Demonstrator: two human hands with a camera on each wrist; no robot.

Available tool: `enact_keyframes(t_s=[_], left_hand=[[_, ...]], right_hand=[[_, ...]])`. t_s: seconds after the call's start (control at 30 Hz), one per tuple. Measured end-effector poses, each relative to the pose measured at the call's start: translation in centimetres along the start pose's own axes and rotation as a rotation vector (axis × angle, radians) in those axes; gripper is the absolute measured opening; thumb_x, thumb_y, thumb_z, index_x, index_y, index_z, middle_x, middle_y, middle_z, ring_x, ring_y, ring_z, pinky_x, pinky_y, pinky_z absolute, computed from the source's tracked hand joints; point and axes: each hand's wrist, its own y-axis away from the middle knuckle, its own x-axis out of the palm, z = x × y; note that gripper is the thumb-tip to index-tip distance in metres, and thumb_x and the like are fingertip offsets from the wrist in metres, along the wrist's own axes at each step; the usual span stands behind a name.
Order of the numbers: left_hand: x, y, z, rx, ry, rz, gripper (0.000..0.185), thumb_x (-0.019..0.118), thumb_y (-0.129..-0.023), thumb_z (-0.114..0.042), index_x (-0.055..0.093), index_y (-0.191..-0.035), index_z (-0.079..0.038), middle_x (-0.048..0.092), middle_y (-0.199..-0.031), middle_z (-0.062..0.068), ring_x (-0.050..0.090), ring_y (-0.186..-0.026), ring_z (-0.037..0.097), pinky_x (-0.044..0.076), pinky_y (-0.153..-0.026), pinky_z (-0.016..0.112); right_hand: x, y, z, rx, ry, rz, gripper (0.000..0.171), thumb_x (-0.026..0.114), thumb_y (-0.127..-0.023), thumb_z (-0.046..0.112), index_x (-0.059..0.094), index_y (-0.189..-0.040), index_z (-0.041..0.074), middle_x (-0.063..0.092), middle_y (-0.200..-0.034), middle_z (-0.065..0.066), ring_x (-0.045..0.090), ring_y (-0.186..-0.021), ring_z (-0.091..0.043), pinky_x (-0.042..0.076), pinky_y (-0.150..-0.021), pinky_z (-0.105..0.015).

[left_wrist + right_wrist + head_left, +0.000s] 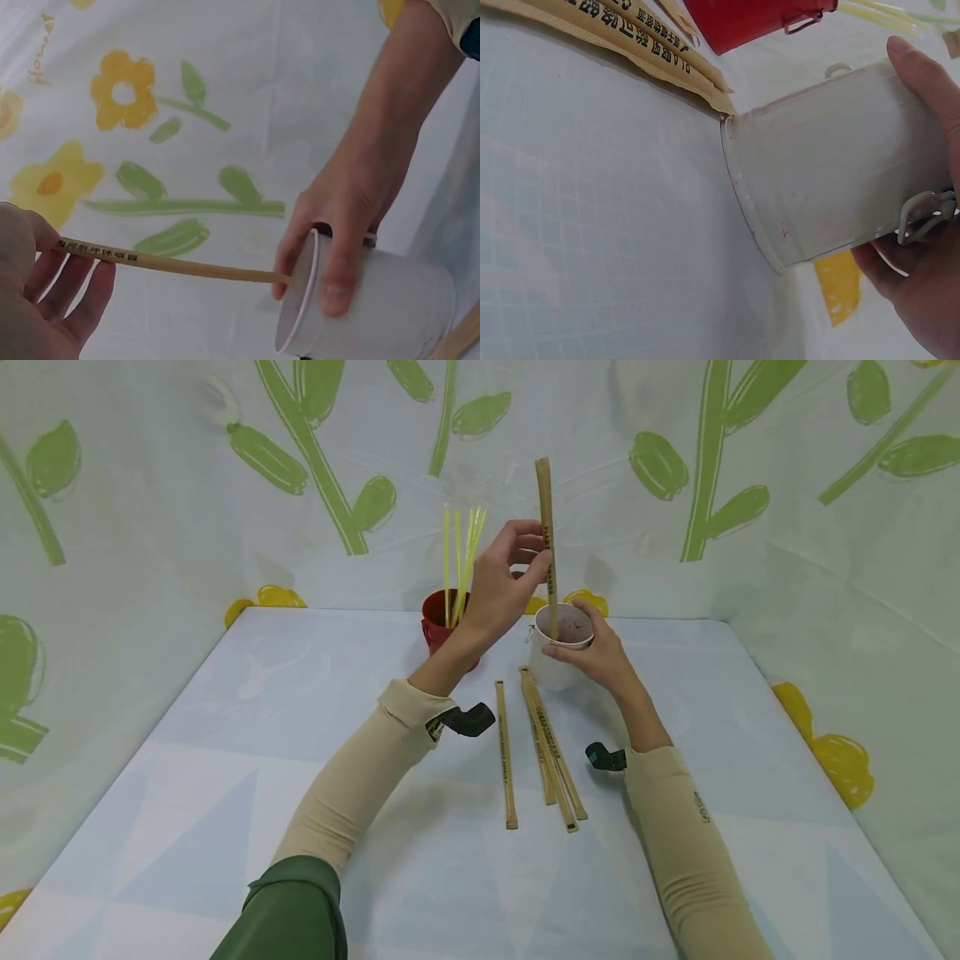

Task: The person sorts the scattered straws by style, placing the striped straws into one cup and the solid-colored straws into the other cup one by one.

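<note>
A: What do we see in the middle of the head view?

B: Our left hand point(504, 578) pinches a paper-wrapped chopstick pair point(547, 539) between thumb and curled fingers, holding it upright, its lower end inside a white cup point(558, 652). Our right hand point(596, 652) wraps around that cup from the right, fingers curled on its wall, thumb at the rim.

A: Where does the cup stand?

B: On the pale blue table point(225, 760), just above center. The right wrist view shows its base on the table and a small wire loop on its side near our palm.

A: What lies around it?

B: Just below the cup, several more wrapped pairs point(551, 752) lie lengthwise, one of them point(506, 756) a little apart to the left. Behind our left hand stands a red cup point(442, 618) holding thin yellow sticks point(461, 560). Curtains printed with green stems and yellow flowers close in the scene.

A: How would the wrapped pair handle?

B: We judge it light and stiff, with a thin paper sleeve that could crumple or slide. A pinch near the middle, where our fingers sit now, looks steady; gripping the very top would let it swing.

A: And the cup?

B: It looks light and easy to tip, with smooth sides, so a hand around its wall seems sensible.
</note>
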Motion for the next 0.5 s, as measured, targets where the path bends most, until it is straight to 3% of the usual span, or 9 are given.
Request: enact_keyframes(t_s=[0.17,0.5], left_hand=[[1.0,-0.5,0.7,-0.030,-0.018,0.012,0.028,0.057,-0.097,-0.006,0.054,-0.125,-0.001,0.065,-0.109,0.016,0.069,-0.093,0.022,0.059,-0.079,0.024],[2.3,0.1,3.0,-0.099,-0.106,0.049,0.029,0.056,-0.098,-0.009,0.054,-0.126,-0.004,0.067,-0.107,0.014,0.069,-0.091,0.023,0.059,-0.078,0.026]], right_hand=[[0.0,-0.1,-0.2,-0.012,0.003,-0.012,0.102,0.082,-0.072,0.054,0.026,-0.153,0.027,0.033,-0.157,-0.008,0.035,-0.142,-0.031,0.036,-0.111,-0.059],[0.0,-0.1,-0.5,-0.034,-0.004,-0.013,0.103,0.082,-0.072,0.054,0.026,-0.153,0.023,0.029,-0.159,-0.007,0.032,-0.144,-0.031,0.036,-0.111,-0.059]])
